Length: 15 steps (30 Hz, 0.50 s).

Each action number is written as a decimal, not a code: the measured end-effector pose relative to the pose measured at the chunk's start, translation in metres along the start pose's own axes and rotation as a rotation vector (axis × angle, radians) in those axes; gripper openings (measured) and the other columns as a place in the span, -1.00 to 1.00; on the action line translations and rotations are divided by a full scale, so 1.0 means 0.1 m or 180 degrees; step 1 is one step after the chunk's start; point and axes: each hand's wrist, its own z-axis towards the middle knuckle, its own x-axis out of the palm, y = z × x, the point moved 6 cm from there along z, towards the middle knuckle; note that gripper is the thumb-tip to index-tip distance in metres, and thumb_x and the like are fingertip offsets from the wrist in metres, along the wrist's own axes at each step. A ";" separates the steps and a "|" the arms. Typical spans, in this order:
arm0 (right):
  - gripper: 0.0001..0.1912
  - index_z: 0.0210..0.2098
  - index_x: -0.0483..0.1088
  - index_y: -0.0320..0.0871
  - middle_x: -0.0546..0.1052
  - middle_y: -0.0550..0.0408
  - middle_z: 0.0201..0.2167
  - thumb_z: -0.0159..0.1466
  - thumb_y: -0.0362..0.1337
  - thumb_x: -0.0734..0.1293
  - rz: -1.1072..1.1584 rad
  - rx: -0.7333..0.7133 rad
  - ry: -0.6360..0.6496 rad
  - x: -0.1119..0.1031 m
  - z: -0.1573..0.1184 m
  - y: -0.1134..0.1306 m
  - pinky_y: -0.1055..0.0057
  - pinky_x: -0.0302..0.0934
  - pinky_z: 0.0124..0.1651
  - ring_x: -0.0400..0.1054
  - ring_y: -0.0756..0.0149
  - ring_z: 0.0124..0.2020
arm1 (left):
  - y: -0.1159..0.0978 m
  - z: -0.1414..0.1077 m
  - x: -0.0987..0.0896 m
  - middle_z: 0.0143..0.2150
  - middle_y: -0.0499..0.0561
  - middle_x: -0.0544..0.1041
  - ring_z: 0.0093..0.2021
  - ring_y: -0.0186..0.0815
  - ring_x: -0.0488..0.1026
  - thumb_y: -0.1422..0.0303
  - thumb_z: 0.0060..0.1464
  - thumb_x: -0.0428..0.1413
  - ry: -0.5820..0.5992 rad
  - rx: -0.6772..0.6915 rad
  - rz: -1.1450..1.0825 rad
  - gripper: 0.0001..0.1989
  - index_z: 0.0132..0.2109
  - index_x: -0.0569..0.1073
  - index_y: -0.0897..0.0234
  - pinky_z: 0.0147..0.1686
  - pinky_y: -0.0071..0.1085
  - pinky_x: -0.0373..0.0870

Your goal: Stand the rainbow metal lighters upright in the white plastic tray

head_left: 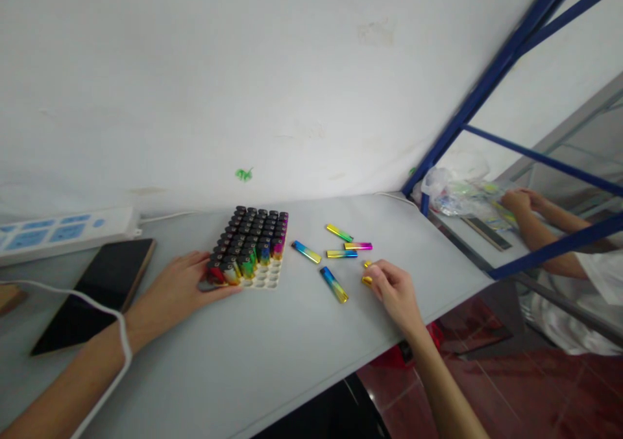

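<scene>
A pale tray [265, 279] with round holes stands on the table, packed with several black-topped lighters [246, 241] in shiny coloured bodies; holes along its front right hold nothing. My left hand [187, 280] grips the tray's left front corner, thumb along the front edge. To the right lie several loose shiny lighter-sized pieces, among them a blue-yellow piece [334, 284] and a pink-yellow piece [357, 246]. Over the table beside them, my right hand [395, 290] is closed with its fingertips on a gold-ended piece [366, 280]; its palm hides the rest. Another gold end [366, 264] shows by the fingers.
On the left are a dark phone [97, 290], a white power strip [68, 231] and a white cable [121, 335] crossing my left forearm. A blue metal frame [467, 118] rises at right. Beyond it, another person's hands [520, 200] are over a cluttered table.
</scene>
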 end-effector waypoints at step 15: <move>-0.28 -0.60 0.23 -0.09 0.21 0.24 -0.70 0.42 0.33 0.23 -0.0736 -0.0236 -0.0625 -0.29 0.13 0.09 0.41 0.00 -0.53 0.07 0.42 -0.63 | -0.03 0.00 -0.05 -0.10 0.18 0.70 0.00 0.11 0.60 -0.29 0.01 0.14 0.0000 -0.0031 -0.0005 -0.37 -0.17 0.64 0.20 0.15 -0.05 0.48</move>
